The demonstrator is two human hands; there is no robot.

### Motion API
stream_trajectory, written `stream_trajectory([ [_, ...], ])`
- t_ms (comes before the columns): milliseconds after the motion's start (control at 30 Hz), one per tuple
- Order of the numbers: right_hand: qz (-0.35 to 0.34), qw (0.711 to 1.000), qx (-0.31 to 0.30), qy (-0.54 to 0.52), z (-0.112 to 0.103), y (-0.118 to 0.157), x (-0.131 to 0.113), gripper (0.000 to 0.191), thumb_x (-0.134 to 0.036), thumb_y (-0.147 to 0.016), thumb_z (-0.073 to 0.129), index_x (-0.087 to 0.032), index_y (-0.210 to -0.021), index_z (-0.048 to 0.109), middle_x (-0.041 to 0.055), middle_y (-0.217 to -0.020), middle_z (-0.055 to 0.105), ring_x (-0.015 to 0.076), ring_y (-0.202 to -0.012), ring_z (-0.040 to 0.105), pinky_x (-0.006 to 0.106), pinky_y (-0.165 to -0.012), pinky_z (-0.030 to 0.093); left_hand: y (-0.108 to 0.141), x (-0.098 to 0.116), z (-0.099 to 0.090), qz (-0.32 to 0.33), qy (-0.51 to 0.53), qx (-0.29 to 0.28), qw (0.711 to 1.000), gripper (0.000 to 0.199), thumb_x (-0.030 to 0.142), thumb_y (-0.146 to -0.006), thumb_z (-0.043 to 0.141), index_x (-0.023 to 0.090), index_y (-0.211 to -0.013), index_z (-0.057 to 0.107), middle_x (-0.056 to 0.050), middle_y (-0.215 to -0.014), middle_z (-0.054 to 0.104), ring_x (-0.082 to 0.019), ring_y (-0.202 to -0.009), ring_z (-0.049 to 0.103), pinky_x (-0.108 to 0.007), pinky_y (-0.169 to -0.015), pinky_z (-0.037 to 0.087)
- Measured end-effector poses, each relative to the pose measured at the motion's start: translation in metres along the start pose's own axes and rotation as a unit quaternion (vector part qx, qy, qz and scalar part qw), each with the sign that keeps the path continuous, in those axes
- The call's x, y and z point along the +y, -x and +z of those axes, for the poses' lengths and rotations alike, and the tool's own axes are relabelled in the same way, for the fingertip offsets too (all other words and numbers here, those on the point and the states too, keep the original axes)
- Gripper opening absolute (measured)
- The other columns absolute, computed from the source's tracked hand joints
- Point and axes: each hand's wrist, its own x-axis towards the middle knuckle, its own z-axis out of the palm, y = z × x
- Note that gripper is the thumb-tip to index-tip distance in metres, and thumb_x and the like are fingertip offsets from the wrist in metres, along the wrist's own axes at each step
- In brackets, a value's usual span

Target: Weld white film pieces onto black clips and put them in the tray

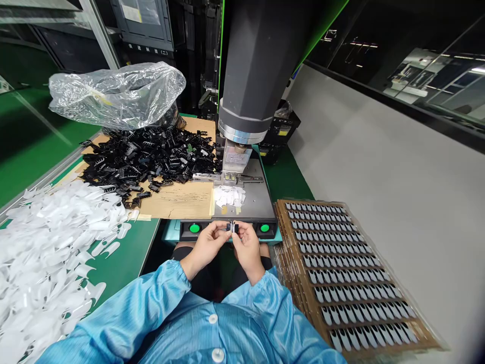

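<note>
My left hand (207, 243) and my right hand (248, 248) meet in front of the press. Their thumbs and fingers pinch a small black plastic part (235, 228), with a pale strip showing in its middle. Fingertips cover most of it, so its full shape is hidden. Just beyond my hands, a small pile of white pieces (230, 196) lies on the press base, below the metal press head (237, 157). A green button (194, 228) sits left of my hands and another green button (264, 228) sits right of them.
Black plastic parts (151, 156) are heaped on cardboard (178, 199) at the left, beside a clear plastic bag (117, 96). White curved pieces (49, 253) cover the near-left table. Stacked brown trays (282, 222) at the right hold rows of pale pieces with black ends.
</note>
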Motion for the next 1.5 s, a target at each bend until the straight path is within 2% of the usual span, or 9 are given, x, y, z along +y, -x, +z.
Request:
stream_trajectory([
  [200, 0.004, 1.0, -0.008, -0.026, 0.001, 0.0, -0.001, 0.029, -0.035, -0.095, 0.074, -0.025, -0.121, 0.067, 0.0081, -0.118, 0.074, 0.0231, -0.108, 0.072, 0.042, -0.1, 0.06, 0.001, 0.002, 0.0, -0.005, -0.024, 0.006, 1.0, 0.042, 0.042, -0.081, 0.09, 0.019, -0.112, 0.073, -0.006, -0.099, 0.078, -0.016, -0.086, 0.07, -0.032, -0.087, 0.057],
  [667, 0.001, 0.999, -0.002, -0.042, 0.003, 0.002, -0.006, 0.029, -0.035, -0.094, 0.076, -0.025, -0.119, 0.066, 0.0081, -0.117, 0.074, 0.0234, -0.11, 0.072, 0.044, -0.104, 0.059, 0.003, 0.007, 0.003, -0.001, -0.027, 0.009, 1.0, 0.041, 0.041, -0.078, 0.092, 0.019, -0.107, 0.073, 0.0, -0.082, 0.072, -0.012, -0.072, 0.063, -0.025, -0.073, 0.053],
  [967, 0.014, 0.999, -0.002, -0.05, 0.006, 0.004, -0.015, 0.03, -0.038, -0.093, 0.077, -0.025, -0.118, 0.066, 0.0083, -0.117, 0.074, 0.0242, -0.112, 0.071, 0.046, -0.106, 0.058, 0.004, 0.01, 0.005, 0.006, -0.011, 0.015, 1.0, 0.039, 0.038, -0.077, 0.094, 0.019, -0.102, 0.072, 0.0, -0.084, 0.071, -0.011, -0.072, 0.061, -0.024, -0.071, 0.052],
  [1267, 0.017, 0.999, 0.011, -0.045, 0.005, 0.003, -0.009, 0.033, -0.034, -0.091, 0.077, -0.025, -0.119, 0.063, 0.0077, -0.118, 0.071, 0.023, -0.113, 0.07, 0.046, -0.108, 0.056, 0.004, 0.013, 0.006, 0.0, -0.012, 0.018, 1.0, 0.04, 0.039, -0.075, 0.095, 0.018, -0.1, 0.072, 0.001, -0.083, 0.07, -0.01, -0.07, 0.06, -0.023, -0.07, 0.052],
  [1433, 0.023, 0.998, 0.022, -0.05, 0.006, 0.003, -0.01, 0.037, -0.037, -0.089, 0.08, -0.025, -0.12, 0.062, 0.0081, -0.118, 0.072, 0.0234, -0.114, 0.07, 0.045, -0.107, 0.057, 0.004, 0.011, 0.006, -0.001, 0.011, 0.025, 1.0, 0.045, 0.038, -0.076, 0.095, 0.018, -0.107, 0.07, 0.0, -0.087, 0.071, -0.01, -0.074, 0.064, -0.021, -0.07, 0.054],
  [1500, 0.032, 0.997, 0.022, -0.065, 0.005, 0.003, -0.013, 0.039, -0.039, -0.091, 0.079, -0.025, -0.123, 0.062, 0.0095, -0.122, 0.073, 0.0245, -0.116, 0.071, 0.045, -0.106, 0.058, 0.003, 0.013, 0.005, -0.022, 0.037, 0.024, 0.999, 0.046, 0.04, -0.079, 0.093, 0.018, -0.112, 0.069, -0.002, -0.09, 0.073, -0.013, -0.076, 0.068, -0.023, -0.069, 0.056],
])
